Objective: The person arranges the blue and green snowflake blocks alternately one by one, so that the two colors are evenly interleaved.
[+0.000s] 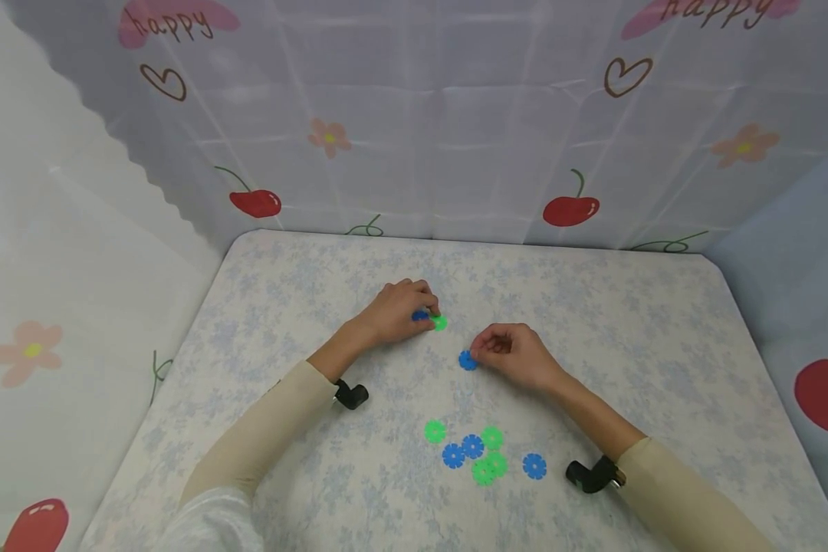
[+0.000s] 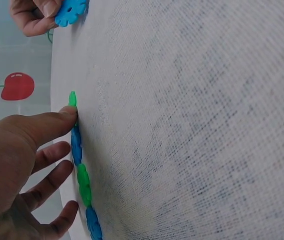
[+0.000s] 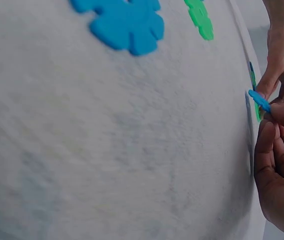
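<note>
My left hand [image 1: 396, 313] pinches a green notched plastic disc [image 1: 440, 323] at the end of a row. In the left wrist view that row stands out as joined discs in alternating green and blue, with a blue disc [image 2: 77, 144] right behind the pinched one. The thumb lies on the green end; the other fingers are bent loosely alongside the row. Slightly nearer and to the right, my right hand [image 1: 517, 354] holds a single blue notched disc [image 1: 467, 360] between thumb and fingertips. A gap separates this disc from the green end.
Several loose discs lie nearer on the patterned tablecloth [image 1: 303, 475], among them a green disc [image 1: 435, 432], a blue disc [image 1: 454, 456] and a separate blue disc [image 1: 534, 466] to the right. Printed curtains [image 1: 428, 153] hang behind the table and at its sides.
</note>
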Action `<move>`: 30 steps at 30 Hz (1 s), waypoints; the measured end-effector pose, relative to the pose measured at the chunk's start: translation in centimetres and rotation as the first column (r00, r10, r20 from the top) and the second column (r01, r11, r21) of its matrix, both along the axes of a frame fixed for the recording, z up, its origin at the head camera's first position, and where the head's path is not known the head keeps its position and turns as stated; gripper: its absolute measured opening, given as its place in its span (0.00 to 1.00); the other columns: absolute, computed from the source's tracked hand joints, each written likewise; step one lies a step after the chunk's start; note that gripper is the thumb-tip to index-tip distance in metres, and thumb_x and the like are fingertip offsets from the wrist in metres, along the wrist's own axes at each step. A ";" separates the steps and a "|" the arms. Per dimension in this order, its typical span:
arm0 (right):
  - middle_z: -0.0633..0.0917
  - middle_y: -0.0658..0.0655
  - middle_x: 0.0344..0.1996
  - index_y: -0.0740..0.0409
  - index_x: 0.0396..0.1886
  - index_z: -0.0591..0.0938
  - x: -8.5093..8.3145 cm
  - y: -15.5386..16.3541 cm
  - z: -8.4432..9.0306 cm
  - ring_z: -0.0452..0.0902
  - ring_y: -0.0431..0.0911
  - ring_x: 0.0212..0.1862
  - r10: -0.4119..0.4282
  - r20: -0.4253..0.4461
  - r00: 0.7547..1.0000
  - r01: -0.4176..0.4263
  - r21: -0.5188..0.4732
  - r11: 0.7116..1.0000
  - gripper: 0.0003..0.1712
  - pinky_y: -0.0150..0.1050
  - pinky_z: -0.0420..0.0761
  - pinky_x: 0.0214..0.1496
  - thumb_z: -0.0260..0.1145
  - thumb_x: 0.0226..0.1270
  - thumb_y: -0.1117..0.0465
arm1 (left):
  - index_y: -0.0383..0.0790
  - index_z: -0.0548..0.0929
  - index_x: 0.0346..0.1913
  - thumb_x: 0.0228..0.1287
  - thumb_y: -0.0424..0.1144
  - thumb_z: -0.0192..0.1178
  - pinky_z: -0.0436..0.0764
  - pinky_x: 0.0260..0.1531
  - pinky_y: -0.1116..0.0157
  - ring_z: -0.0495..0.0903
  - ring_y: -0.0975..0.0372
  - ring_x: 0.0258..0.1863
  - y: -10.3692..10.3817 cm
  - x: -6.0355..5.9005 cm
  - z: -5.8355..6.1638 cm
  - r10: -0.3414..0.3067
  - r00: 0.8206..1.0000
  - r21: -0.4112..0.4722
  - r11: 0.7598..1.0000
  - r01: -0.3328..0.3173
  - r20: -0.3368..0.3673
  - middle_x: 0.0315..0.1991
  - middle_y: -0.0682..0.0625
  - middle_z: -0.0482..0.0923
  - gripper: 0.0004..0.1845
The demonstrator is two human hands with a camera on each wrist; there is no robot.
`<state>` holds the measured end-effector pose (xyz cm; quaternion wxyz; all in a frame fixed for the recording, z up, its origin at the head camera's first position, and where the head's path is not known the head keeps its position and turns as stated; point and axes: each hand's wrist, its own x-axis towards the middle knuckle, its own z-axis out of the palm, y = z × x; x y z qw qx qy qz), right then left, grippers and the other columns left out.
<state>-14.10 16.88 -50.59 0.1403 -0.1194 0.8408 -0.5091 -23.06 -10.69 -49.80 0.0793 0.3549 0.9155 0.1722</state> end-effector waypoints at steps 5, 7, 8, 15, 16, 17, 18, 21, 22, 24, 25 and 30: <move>0.91 0.60 0.36 0.58 0.42 0.91 -1.1 -0.2 -0.2 0.85 0.46 0.36 -0.030 -0.010 0.999 0.030 -0.018 0.999 0.07 0.32 0.83 0.41 0.73 0.75 0.59 | 0.57 0.90 0.49 0.74 0.49 0.70 0.78 0.55 0.46 0.79 0.55 0.54 0.1 0.1 0.1 0.011 1.000 -0.013 1.000 -0.011 0.014 0.57 0.55 0.83 0.06; 0.91 0.61 0.36 0.59 0.42 0.90 -1.5 -0.3 -0.3 0.85 0.46 0.36 -0.045 -0.009 0.999 0.044 -0.021 0.999 0.08 0.31 0.83 0.41 0.74 0.75 0.58 | 0.57 0.89 0.49 0.74 0.49 0.70 0.78 0.56 0.46 0.79 0.55 0.55 0.2 0.1 0.1 0.013 1.000 -0.020 1.000 -0.013 0.017 0.57 0.55 0.82 0.06; 0.91 0.61 0.36 0.59 0.43 0.90 -1.7 -0.4 -0.4 0.85 0.47 0.37 -0.049 -0.008 0.999 0.049 -0.021 0.999 0.08 0.31 0.83 0.41 0.74 0.75 0.58 | 0.56 0.89 0.49 0.74 0.49 0.70 0.78 0.56 0.45 0.79 0.55 0.55 0.2 0.1 0.1 0.012 1.000 -0.018 1.000 -0.011 0.019 0.57 0.55 0.83 0.06; 0.91 0.63 0.39 0.60 0.45 0.90 -3.2 -1.0 -0.4 0.85 0.49 0.37 -0.089 0.005 0.996 0.089 -0.030 0.996 0.11 0.32 0.83 0.39 0.74 0.75 0.56 | 0.57 0.89 0.48 0.74 0.50 0.71 0.78 0.56 0.45 0.79 0.55 0.55 0.3 0.0 0.0 0.019 1.000 -0.029 0.999 -0.019 0.016 0.57 0.56 0.82 0.06; 0.91 0.63 0.39 0.60 0.45 0.90 -3.5 -1.1 -0.4 0.85 0.49 0.37 -0.095 0.002 0.995 0.095 -0.032 0.995 0.11 0.32 0.83 0.38 0.74 0.75 0.56 | 0.58 0.89 0.48 0.74 0.50 0.71 0.78 0.56 0.45 0.79 0.56 0.55 0.3 0.0 0.0 0.022 1.000 -0.033 0.999 -0.021 0.015 0.57 0.56 0.82 0.06; 0.91 0.63 0.39 0.60 0.45 0.90 -3.7 -1.3 -0.4 0.85 0.48 0.36 -0.100 -0.001 0.995 0.100 -0.033 0.994 0.11 0.33 0.83 0.38 0.74 0.75 0.56 | 0.58 0.89 0.48 0.74 0.50 0.71 0.78 0.56 0.46 0.79 0.56 0.55 0.3 0.0 0.0 0.024 1.000 -0.037 0.999 -0.023 0.013 0.57 0.56 0.82 0.06; 0.91 0.63 0.39 0.60 0.45 0.90 -4.0 -1.4 -0.4 0.85 0.48 0.36 -0.105 -0.005 0.994 0.104 -0.031 0.994 0.11 0.33 0.83 0.37 0.74 0.76 0.56 | 0.59 0.89 0.48 0.74 0.51 0.70 0.78 0.56 0.46 0.79 0.56 0.55 0.3 -0.1 0.0 0.025 1.000 -0.039 0.999 -0.025 0.012 0.57 0.57 0.82 0.06; 0.91 0.61 0.38 0.58 0.44 0.90 -4.6 -1.7 -0.6 0.84 0.47 0.35 -0.117 -0.018 0.993 0.117 -0.009 0.993 0.09 0.33 0.84 0.37 0.73 0.76 0.57 | 0.59 0.89 0.48 0.74 0.51 0.70 0.78 0.57 0.46 0.79 0.56 0.56 0.3 -0.1 0.0 0.026 1.000 -0.040 0.999 -0.025 0.014 0.57 0.57 0.82 0.06; 0.91 0.60 0.37 0.58 0.44 0.90 -4.7 -1.8 -0.6 0.84 0.47 0.34 -0.117 -0.026 0.993 0.117 0.002 0.993 0.09 0.34 0.84 0.36 0.73 0.76 0.57 | 0.59 0.89 0.48 0.74 0.51 0.70 0.78 0.57 0.45 0.79 0.56 0.56 0.3 -0.1 0.0 0.025 1.000 -0.040 0.999 -0.024 0.015 0.57 0.57 0.82 0.06; 0.91 0.59 0.37 0.56 0.43 0.90 -4.8 -1.9 -0.7 0.84 0.47 0.35 -0.117 -0.048 0.992 0.119 0.029 0.992 0.07 0.34 0.84 0.37 0.73 0.76 0.57 | 0.58 0.89 0.48 0.74 0.50 0.70 0.78 0.57 0.45 0.79 0.56 0.55 0.3 -0.1 0.1 0.022 1.000 -0.034 0.999 -0.021 0.017 0.57 0.56 0.82 0.06; 0.91 0.58 0.37 0.56 0.43 0.90 -4.9 -2.0 -0.8 0.84 0.46 0.35 -0.115 -0.063 0.991 0.118 0.043 0.992 0.07 0.35 0.84 0.37 0.73 0.76 0.57 | 0.58 0.89 0.48 0.74 0.50 0.71 0.78 0.57 0.45 0.79 0.56 0.55 0.3 -0.1 0.1 0.022 1.000 -0.034 0.999 -0.021 0.018 0.57 0.56 0.82 0.06; 0.91 0.56 0.37 0.55 0.42 0.89 -5.2 -2.3 -0.9 0.87 0.46 0.39 -0.084 -0.154 0.985 0.105 0.133 0.986 0.05 0.41 0.86 0.44 0.72 0.76 0.58 | 0.58 0.89 0.48 0.74 0.50 0.71 0.78 0.56 0.45 0.79 0.56 0.54 0.2 -0.1 0.1 0.022 1.000 -0.036 0.999 -0.022 0.017 0.57 0.56 0.82 0.06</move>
